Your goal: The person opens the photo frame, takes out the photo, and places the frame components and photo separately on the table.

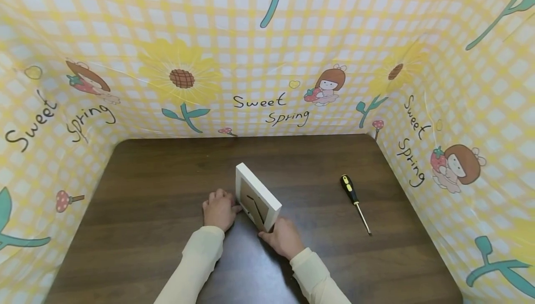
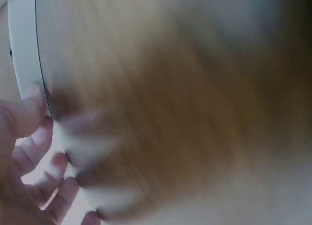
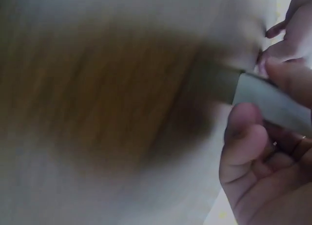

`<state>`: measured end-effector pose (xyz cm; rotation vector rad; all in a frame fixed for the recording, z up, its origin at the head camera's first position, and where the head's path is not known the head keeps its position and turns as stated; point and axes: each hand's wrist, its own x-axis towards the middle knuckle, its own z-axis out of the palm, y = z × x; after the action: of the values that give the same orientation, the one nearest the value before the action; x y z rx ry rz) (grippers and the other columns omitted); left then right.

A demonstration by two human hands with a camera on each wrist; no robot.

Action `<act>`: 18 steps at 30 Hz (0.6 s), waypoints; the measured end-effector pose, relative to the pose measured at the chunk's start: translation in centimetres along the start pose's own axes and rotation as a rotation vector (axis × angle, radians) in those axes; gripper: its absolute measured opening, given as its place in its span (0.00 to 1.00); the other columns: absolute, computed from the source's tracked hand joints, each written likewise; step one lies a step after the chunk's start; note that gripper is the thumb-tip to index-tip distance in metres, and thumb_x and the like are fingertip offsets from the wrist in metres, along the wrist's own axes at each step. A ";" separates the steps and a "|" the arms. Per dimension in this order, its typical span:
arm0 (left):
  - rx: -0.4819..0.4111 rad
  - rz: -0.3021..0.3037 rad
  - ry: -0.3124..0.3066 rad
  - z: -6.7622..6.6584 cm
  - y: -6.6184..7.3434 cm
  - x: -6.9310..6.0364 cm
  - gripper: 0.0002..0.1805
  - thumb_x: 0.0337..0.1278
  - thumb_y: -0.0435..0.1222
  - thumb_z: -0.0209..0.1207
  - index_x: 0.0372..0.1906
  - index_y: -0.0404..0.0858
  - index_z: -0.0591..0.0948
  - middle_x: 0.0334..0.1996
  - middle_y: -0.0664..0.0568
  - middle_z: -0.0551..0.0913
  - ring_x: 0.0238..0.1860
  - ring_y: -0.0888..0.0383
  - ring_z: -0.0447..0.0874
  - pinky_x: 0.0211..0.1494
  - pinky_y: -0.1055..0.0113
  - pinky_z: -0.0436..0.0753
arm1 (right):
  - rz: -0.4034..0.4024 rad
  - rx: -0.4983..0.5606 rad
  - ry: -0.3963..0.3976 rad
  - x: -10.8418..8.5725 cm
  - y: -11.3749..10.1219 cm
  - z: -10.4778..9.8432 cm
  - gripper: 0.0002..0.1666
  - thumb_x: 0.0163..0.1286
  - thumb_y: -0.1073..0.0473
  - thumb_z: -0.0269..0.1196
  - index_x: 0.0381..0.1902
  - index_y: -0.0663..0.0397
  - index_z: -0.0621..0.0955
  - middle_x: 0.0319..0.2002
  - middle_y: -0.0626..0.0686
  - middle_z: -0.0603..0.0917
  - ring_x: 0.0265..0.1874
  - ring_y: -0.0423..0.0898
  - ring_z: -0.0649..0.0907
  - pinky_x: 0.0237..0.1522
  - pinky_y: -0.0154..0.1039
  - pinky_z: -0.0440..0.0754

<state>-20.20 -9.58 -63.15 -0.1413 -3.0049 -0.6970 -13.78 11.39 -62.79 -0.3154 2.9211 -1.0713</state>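
Observation:
A white picture frame [image 1: 259, 188] with a brown back panel stands on edge on the dark table, its back turned partly toward me. A thin dark line crosses the panel. My right hand [image 1: 286, 238] grips the frame's near lower corner, with the thumb on one face and the fingers curled round the other. At the far lower end, my left hand [image 1: 220, 209] lies on the tabletop. Its thumb touches the frame's white edge [image 2: 24, 45] in the left wrist view, while the other fingertips rest on the wood. The frame's front face is hidden in the head view.
A black and yellow screwdriver [image 1: 349, 191] lies on the right side of the brown wooden table [image 1: 138, 201], its tip toward the near edge. Yellow checked cloth [image 1: 259, 62] hangs along the back and both sides of the table.

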 end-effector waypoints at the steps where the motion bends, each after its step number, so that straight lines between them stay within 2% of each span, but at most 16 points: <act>1: 0.014 0.006 0.009 0.0 0.1 -0.2 0.16 0.54 0.44 0.72 0.25 0.41 0.77 0.42 0.43 0.75 0.51 0.38 0.72 0.51 0.38 0.69 | 0.007 0.000 0.010 -0.1 -0.1 0.2 0.20 0.56 0.53 0.77 0.38 0.60 0.83 0.31 0.54 0.86 0.31 0.48 0.84 0.35 0.44 0.82; 5: 0.031 0.035 0.031 0.3 0.4 -1.2 0.18 0.52 0.45 0.73 0.25 0.41 0.76 0.44 0.42 0.73 0.52 0.37 0.71 0.54 0.37 0.68 | 0.023 0.020 0.041 -0.3 -0.5 0.9 0.19 0.56 0.55 0.76 0.39 0.62 0.83 0.32 0.56 0.86 0.33 0.49 0.85 0.37 0.45 0.82; 7: 0.015 0.046 0.020 0.6 0.5 -1.7 0.18 0.52 0.46 0.73 0.27 0.41 0.76 0.46 0.40 0.73 0.54 0.36 0.71 0.58 0.35 0.66 | 0.026 0.038 0.046 -0.4 -0.5 1.0 0.19 0.57 0.57 0.75 0.41 0.63 0.83 0.34 0.57 0.87 0.34 0.51 0.86 0.38 0.45 0.83; 11: -0.033 0.061 -0.022 0.9 1.0 -2.6 0.21 0.53 0.49 0.72 0.37 0.39 0.78 0.55 0.32 0.70 0.63 0.32 0.65 0.64 0.29 0.58 | 0.044 0.079 0.051 -0.5 -0.6 1.1 0.20 0.59 0.60 0.74 0.45 0.66 0.82 0.37 0.60 0.87 0.38 0.53 0.86 0.41 0.48 0.83; 15: -0.049 0.054 -0.021 1.3 1.1 -2.8 0.24 0.53 0.49 0.73 0.43 0.36 0.78 0.60 0.29 0.68 0.68 0.31 0.60 0.66 0.28 0.55 | 0.042 0.084 0.059 -0.5 -0.5 1.3 0.20 0.59 0.60 0.73 0.46 0.65 0.82 0.38 0.60 0.87 0.39 0.54 0.86 0.42 0.48 0.83; 18: -0.039 0.061 -0.004 1.6 1.1 -2.7 0.27 0.52 0.49 0.74 0.47 0.35 0.78 0.60 0.29 0.68 0.68 0.31 0.61 0.65 0.28 0.55 | 0.032 0.072 0.064 -0.4 -0.4 1.2 0.20 0.58 0.60 0.73 0.46 0.64 0.83 0.38 0.59 0.87 0.39 0.53 0.86 0.43 0.48 0.83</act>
<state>-17.43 -8.13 -64.30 -0.2352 -2.9779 -0.7505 -13.20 10.45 -63.48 -0.2360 2.9234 -1.2000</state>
